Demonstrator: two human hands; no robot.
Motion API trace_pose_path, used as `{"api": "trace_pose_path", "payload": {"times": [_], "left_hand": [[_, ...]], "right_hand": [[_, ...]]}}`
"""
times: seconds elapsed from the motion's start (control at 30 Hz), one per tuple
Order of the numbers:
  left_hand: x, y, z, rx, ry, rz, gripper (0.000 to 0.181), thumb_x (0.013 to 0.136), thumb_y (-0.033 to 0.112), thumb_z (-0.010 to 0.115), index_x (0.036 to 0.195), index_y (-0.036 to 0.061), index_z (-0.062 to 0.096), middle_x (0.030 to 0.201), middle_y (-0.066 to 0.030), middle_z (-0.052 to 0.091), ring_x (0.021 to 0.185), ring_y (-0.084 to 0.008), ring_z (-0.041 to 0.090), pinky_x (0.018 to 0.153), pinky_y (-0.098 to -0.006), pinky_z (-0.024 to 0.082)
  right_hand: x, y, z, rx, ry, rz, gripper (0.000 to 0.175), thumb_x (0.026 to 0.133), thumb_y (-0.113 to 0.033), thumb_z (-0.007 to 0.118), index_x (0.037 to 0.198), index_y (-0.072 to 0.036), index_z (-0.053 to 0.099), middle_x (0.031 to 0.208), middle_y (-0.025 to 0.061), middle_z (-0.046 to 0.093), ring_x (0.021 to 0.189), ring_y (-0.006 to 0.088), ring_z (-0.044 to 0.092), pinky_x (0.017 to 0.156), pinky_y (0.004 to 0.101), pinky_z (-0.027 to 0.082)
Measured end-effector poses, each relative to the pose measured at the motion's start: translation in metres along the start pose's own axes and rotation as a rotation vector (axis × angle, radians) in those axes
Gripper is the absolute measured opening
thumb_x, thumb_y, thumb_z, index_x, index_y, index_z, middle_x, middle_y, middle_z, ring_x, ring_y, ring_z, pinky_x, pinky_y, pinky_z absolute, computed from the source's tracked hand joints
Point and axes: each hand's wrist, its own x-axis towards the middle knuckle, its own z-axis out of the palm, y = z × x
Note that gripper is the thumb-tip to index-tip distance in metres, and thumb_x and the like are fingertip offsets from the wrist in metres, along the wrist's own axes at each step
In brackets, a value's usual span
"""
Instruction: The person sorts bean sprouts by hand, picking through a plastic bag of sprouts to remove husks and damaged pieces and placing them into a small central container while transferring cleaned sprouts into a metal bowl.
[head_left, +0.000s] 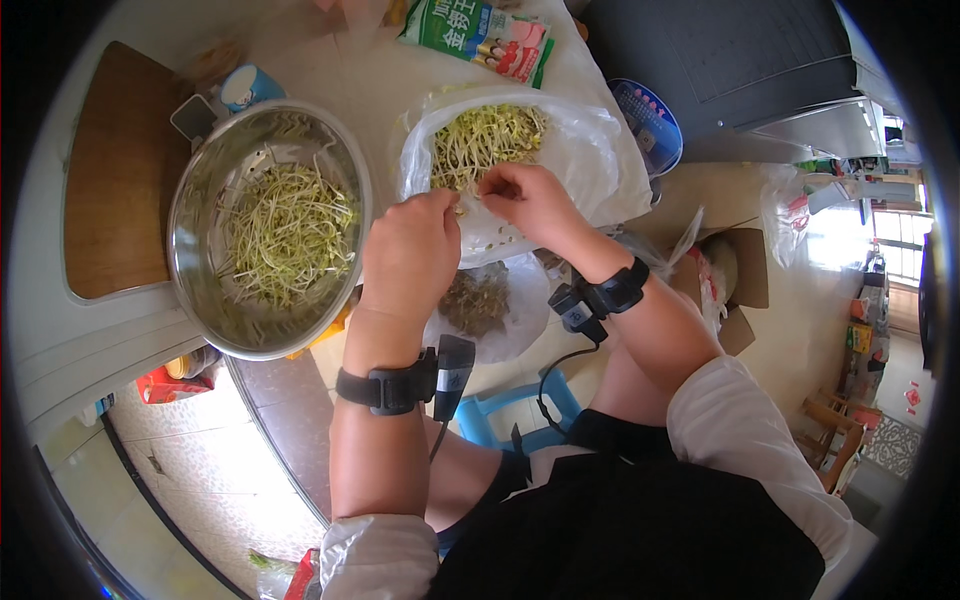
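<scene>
My left hand (412, 244) is curled, with thumb and forefinger together, at the near left edge of an opened white plastic bag (592, 161). My right hand (534, 204) faces it with bent fingers, its thumb and forefinger close together. Anything between the fingertips is too small to make out. Just beyond both hands, a heap of bean sprouts (491, 139) with pale stems and yellow-green heads lies in the bag. Several small seed hulls (499, 244) are scattered on its near part. To the left, a stainless steel basin (196, 300) holds a loose pile of bean sprouts (292, 232).
Below the bag's near edge, another white plastic bag (521, 330) contains brownish scraps (476, 300). A green printed food packet (480, 37) lies beyond the sprouts. Behind the basin stand a blue cup (251, 88) and a phone-like object (193, 118). A blue plastic stool (480, 420) is below; a cardboard box (739, 274) stands right.
</scene>
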Motion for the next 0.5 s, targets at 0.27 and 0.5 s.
{"api": "trace_pose_path", "payload": {"times": [0.27, 0.5], "left_hand": [[0.012, 0.017, 0.009, -0.234, 0.078, 0.084, 0.019, 0.079, 0.006, 0.055, 0.094, 0.0091, 0.064, 0.095, -0.0115, 0.063, 0.081, -0.0328, 0.061, 0.070, -0.0404, 0.049], [0.021, 0.029, 0.011, -0.371, -0.020, 0.140, 0.014, 0.080, 0.004, 0.060, 0.094, 0.0004, 0.063, 0.090, -0.0122, 0.063, 0.078, -0.0224, 0.063, 0.072, -0.0293, 0.050]], "right_hand": [[-0.015, -0.017, -0.031, 0.639, -0.163, 0.153, 0.010, 0.083, -0.008, 0.059, 0.087, 0.001, 0.060, 0.078, 0.0056, 0.061, 0.069, 0.0132, 0.058, 0.065, 0.0246, 0.048], [-0.020, -0.009, -0.048, 0.779, -0.221, 0.211, 0.011, 0.083, -0.009, 0.058, 0.087, 0.001, 0.060, 0.078, 0.0071, 0.060, 0.068, 0.0141, 0.057, 0.065, 0.0258, 0.048]]}}
